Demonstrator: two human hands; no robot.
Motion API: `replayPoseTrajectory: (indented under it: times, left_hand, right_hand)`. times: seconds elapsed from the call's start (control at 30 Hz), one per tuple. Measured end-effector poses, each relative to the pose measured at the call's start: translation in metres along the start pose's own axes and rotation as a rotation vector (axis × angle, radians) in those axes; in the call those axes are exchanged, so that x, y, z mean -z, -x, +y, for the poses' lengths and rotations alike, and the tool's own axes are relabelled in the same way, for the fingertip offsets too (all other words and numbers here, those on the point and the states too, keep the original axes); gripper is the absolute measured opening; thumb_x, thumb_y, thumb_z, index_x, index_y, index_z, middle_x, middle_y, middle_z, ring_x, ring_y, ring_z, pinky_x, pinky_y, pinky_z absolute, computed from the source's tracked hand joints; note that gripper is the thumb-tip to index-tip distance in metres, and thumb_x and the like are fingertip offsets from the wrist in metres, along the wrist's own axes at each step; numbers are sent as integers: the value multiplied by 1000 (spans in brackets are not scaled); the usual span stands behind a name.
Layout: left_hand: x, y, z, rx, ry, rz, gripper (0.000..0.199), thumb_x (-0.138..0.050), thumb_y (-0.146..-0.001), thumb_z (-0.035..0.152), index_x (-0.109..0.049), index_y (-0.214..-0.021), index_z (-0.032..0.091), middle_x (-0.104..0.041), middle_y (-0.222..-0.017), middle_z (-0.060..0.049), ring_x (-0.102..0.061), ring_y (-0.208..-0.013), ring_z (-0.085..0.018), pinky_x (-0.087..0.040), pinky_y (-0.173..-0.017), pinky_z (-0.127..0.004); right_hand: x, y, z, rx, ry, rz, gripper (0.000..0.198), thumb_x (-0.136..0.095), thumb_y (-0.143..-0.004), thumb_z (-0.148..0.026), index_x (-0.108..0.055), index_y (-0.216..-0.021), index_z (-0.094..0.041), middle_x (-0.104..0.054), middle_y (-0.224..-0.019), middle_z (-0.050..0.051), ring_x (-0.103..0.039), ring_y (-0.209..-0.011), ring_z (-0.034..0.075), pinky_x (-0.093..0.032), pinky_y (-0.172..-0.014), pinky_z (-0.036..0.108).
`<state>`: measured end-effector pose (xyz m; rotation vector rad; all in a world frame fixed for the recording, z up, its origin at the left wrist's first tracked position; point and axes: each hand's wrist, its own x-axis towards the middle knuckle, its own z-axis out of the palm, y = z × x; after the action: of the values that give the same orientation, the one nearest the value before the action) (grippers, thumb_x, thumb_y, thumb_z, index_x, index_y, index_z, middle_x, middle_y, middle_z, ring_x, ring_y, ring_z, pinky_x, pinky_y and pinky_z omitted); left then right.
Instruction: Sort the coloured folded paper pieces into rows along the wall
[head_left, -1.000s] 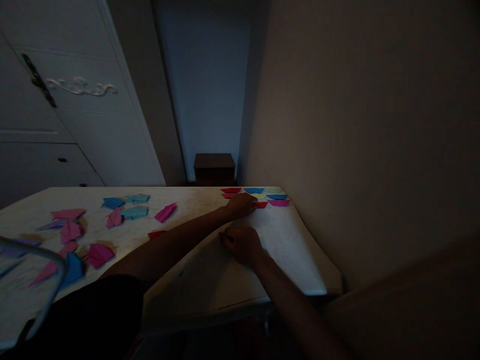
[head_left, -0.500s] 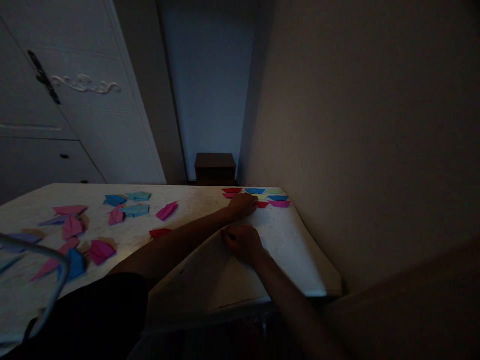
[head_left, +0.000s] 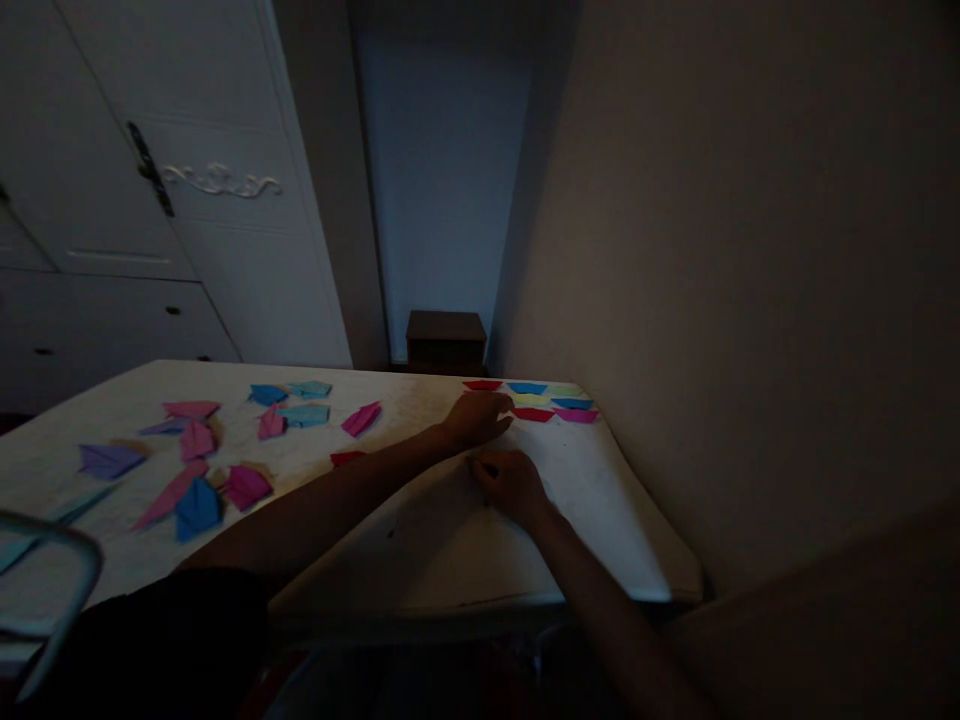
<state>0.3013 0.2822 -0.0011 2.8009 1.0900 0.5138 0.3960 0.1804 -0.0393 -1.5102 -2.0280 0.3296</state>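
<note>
My left hand (head_left: 480, 416) reaches across the white table (head_left: 420, 540) and rests flat near the far right corner, beside a neat group of folded papers: red (head_left: 533, 414), blue (head_left: 527, 388), yellow-green (head_left: 564, 390) and magenta (head_left: 576, 415). My right hand (head_left: 512, 484) lies just nearer to me, fingers curled against the tabletop; the dim light hides whether anything is in it. A small red folded paper (head_left: 347, 458) lies beside my left forearm.
Several pink, blue and purple folded papers (head_left: 196, 440) are scattered over the table's left half. A wall runs along the table's right edge. A white cabinet (head_left: 187, 230) and a dark small stand (head_left: 445, 340) are behind. A metal bar (head_left: 52, 560) is at lower left.
The view has shifted left, so everything sits further right in frame. My left hand has drawn back slightly from the red paper it covered; my right hand stays put.
</note>
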Motion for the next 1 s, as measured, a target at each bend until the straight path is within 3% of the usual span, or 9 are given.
replayPoseTrajectory:
  times: [0.2, 0.33, 0.5, 0.6, 0.73, 0.87, 1.0]
  left_hand:
    - [36, 77, -13, 31, 204, 77, 19, -57, -85, 24, -73, -93, 20, -76, -90, -3, -69, -78, -17, -50, -78, -27]
    - [59, 142, -21, 149, 360, 163, 18, -57, -85, 25, -73, -88, 18, -74, -80, -2, -62, -61, -12, -47, -65, -23]
    - [66, 216, -35, 321, 660, 134, 22, -58, -85, 33, -71, -87, 16, -72, -77, -4, -58, -55, -10, -43, -51, -19]
    - [64, 249, -48, 426, 846, 121, 28, -58, -85, 40, -69, -86, 14, -70, -75, -4, -56, -49, -8, -41, -46, -18]
    - [63, 272, -66, 477, 925, 186, 32, -59, -83, 43, -68, -86, 13, -69, -72, -4, -54, -46, -7, -40, -44, -18]
    - [63, 276, -75, 534, 1055, 271, 34, -61, -81, 44, -68, -88, 12, -69, -72, -5, -55, -49, -9, -43, -43, -19]
    - [63, 277, -73, 514, 1040, 307, 28, -60, -82, 37, -69, -87, 12, -71, -75, -6, -61, -59, -12, -46, -51, -20]
  right_hand:
    - [0, 1, 2, -23, -24, 14, 44, -42, -90, -45, -48, -55, -20, -54, -51, -1, -49, -51, 12, -30, -53, 24]
    - [4, 4, -2, -17, -31, 19, 50, -39, -90, -53, -40, -51, -21, -44, -48, -3, -44, -47, 12, -29, -51, 25]
    - [6, 8, -5, -55, -18, 10, 55, -37, -88, -64, -41, -51, -23, -47, -46, -1, -49, -47, 15, -33, -49, 27]
    - [4, 8, -6, -63, 25, -63, 56, -35, -88, -66, -49, -53, -24, -54, -47, 0, -54, -48, 17, -38, -51, 28]
    - [4, 7, -9, -89, 105, -84, 56, -35, -85, -68, -56, -55, -25, -59, -50, 1, -59, -51, 20, -42, -53, 30]
    - [1, 0, -16, -146, 133, -70, 55, -37, -83, -68, -59, -56, -26, -60, -52, 1, -59, -50, 21, -42, -53, 30]
    - [-16, -23, -38, -84, 73, -39, 54, -39, -85, -65, -49, -52, -24, -52, -50, 0, -54, -50, 18, -38, -51, 29]
